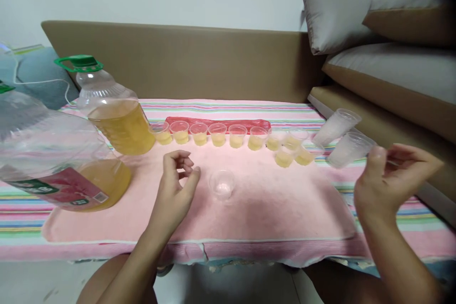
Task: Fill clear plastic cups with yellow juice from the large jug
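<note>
A small clear plastic cup (223, 185), with no juice visible in it, stands on the pink mat. Just left of it hovers my left hand (176, 185), fingers loosely curled, thumb apart, nothing held. My right hand (386, 180) is raised at the right, fingers bent and thumb apart, with nothing visible in it. Close beside it lie two stacks of clear cups (351, 148), tilted on the cloth. Several small cups of pale yellow juice (218, 136) form a row across the back of the mat, with more clustered at its right end.
Two big juice jugs, a front one (103, 183) and a green-capped one behind (121, 118), stand at left. A red plastic wrapper (217, 123) lies behind the row. Cushions (392, 66) are piled at right. The pink mat (270, 218) covers a striped cloth.
</note>
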A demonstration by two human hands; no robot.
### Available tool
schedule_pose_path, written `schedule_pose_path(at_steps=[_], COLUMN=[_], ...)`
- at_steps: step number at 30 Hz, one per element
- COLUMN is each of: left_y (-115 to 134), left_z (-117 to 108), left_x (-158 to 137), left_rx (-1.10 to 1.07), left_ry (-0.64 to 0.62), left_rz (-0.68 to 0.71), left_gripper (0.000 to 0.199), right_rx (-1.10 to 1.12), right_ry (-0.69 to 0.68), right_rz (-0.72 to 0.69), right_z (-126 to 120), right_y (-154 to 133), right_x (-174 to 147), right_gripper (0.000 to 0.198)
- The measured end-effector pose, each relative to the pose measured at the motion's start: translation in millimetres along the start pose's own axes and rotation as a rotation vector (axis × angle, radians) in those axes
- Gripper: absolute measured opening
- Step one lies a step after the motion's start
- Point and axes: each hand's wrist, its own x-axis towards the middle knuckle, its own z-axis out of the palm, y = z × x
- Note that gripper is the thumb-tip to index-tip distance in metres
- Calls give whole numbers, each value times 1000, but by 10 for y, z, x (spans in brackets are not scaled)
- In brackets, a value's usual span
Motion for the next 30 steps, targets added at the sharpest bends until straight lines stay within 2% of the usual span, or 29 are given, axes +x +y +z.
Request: schedule_pose_path(at_steps=[2,4,6,9,13,16,25,30], left_y=[17,51,82,91,51,43,66,55], left_z=[-17,-38,-60,-85,-88,-77,-59,-6], left_x=[-23,-44,-55,-58,-59,-61,-82,-96], left_rx=[158,307,398,440,434,424,372,334], left_ry=[-123,-227,-299,-345,-371,-375,-425,-431], left_rz=[-51,-104,-154,-186,-175,-167,-192,-163], left_gripper=[20,25,38,43,39,38,34,34], right_rx=[124,233,292,308,240,221,229,231], right_ry=[-170,-445,-738,-906,-955,-955,-972,-979], right_rz=[33,55,-74,-198,-164,-126,-95,-87], right_z=[142,285,405,538,650,690,677,672], right_y=[-491,-949,-1293,-1555,-1635,-1656,-1676,-1646], right_x=[-179,-367,-538,-748,-916,-957,-961,-968], right_gripper=[28,24,30,45,64,68,64,55])
